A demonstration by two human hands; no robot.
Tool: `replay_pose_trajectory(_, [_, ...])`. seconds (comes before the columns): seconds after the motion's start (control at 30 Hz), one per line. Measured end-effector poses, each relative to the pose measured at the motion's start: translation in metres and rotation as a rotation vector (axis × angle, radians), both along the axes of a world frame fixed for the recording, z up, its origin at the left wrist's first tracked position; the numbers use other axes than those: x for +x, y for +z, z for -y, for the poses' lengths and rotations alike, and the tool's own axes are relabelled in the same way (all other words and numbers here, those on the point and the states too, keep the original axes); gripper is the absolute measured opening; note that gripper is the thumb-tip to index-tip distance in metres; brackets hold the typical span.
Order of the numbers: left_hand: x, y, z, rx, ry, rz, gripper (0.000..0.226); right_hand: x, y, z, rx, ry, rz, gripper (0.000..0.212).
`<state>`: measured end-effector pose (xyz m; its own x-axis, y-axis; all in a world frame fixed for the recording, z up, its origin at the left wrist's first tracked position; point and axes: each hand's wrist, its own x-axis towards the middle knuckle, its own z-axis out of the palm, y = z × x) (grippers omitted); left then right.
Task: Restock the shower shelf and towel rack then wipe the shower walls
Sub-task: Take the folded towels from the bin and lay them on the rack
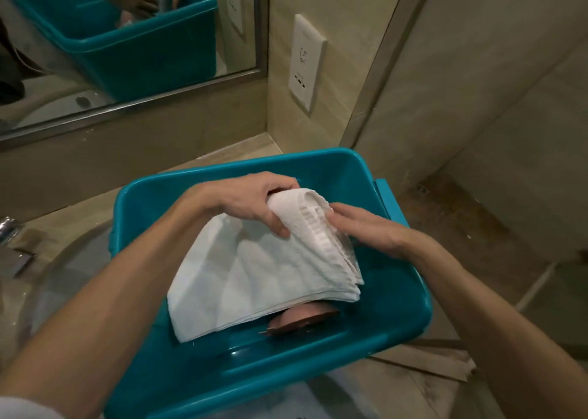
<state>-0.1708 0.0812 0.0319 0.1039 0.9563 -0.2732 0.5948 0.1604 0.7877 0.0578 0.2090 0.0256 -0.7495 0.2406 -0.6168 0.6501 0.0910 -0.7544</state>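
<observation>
**Desk:** Start with the biggest. What do you have?

**Operator:** Item 1: teal plastic tub (203,176), at 6 o'clock in my view, standing on the stone counter (241,146). A glass basin (47,278) is beside it at 8 o'clock.
Item 2: framed mirror (133,36), at 10 o'clock. I see the tub and one hand reflected in it.
Item 3: white folded towel (254,275), inside the tub. Its upper end is lifted toward 12 o'clock and its lower corner is down near the tub floor at 7 o'clock.

**Desk:** And the hands?

**Operator:** Item 4: left hand (254,202), at the towel's 12 o'clock end. The fingers are curled over the top fold and the thumb is on the near face, so I log it as gripping the towel.
Item 5: right hand (369,231), at the towel's 2 o'clock side. The fingers are straight and lie against the stacked folded edges. It touches the towel without clasping it.

**Desk:** Any smaller pieces?

**Operator:** Item 6: white socket plate (307,62), at 12 o'clock on the tiled wall.
Item 7: pinkish round object (302,320), in the tub under the towel's 5 o'clock edge. It is mostly covered and I cannot tell what it is.
Item 8: chrome tap (8,227), at the 9 o'clock edge, only partly in view.
</observation>
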Motion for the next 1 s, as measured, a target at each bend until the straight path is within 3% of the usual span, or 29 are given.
replay_pose_trajectory(0.03, [-0.003,0.005,0.003,-0.008,0.002,0.031,0.046,-0.005,0.000,0.004,-0.152,-0.042,-0.015,0.081])
replay_pose_trajectory(0.1, [-0.008,0.010,0.007,-0.024,0.035,0.099,0.046,-0.013,0.000,0.014,-0.430,-0.138,-0.042,0.075])
replay_pose_trajectory(0.2, [-0.011,0.001,0.009,-0.025,0.209,0.106,0.051,-0.020,-0.003,0.018,-0.568,-0.248,-0.088,0.079])
replay_pose_trajectory(0.27, [-0.003,-0.011,0.011,-0.004,0.345,0.049,0.070,-0.021,-0.004,0.016,-0.559,-0.285,-0.110,0.079])
replay_pose_trajectory(0.37, [0.023,-0.022,0.017,0.057,0.409,-0.088,0.096,-0.020,-0.002,0.012,-0.500,-0.355,-0.120,0.062])
replay_pose_trajectory(0.53, [0.069,-0.049,0.036,0.189,0.224,-0.394,0.075,-0.027,-0.007,0.003,-0.347,-0.331,-0.003,0.049])
replay_pose_trajectory(0.67, [0.071,-0.057,0.059,0.115,0.053,-0.284,0.061,-0.027,-0.020,-0.003,-0.146,-0.385,0.134,0.040])
replay_pose_trajectory(0.73, [0.057,-0.058,0.071,0.023,0.213,-0.164,0.044,-0.027,-0.021,-0.003,-0.062,-0.395,0.150,0.032])
replay_pose_trajectory(0.8, [0.040,-0.066,0.083,-0.060,0.511,-0.169,0.035,-0.029,-0.021,-0.005,0.015,-0.386,0.136,0.031])
replay_pose_trajectory(0.9, [0.027,-0.071,0.105,-0.177,0.910,-0.225,0.056,-0.033,-0.018,-0.005,0.085,-0.361,0.134,0.033])
replay_pose_trajectory(1.0, [0.030,-0.068,0.115,-0.313,1.086,-0.064,0.071,-0.035,-0.010,-0.007,0.134,-0.339,0.129,0.031])
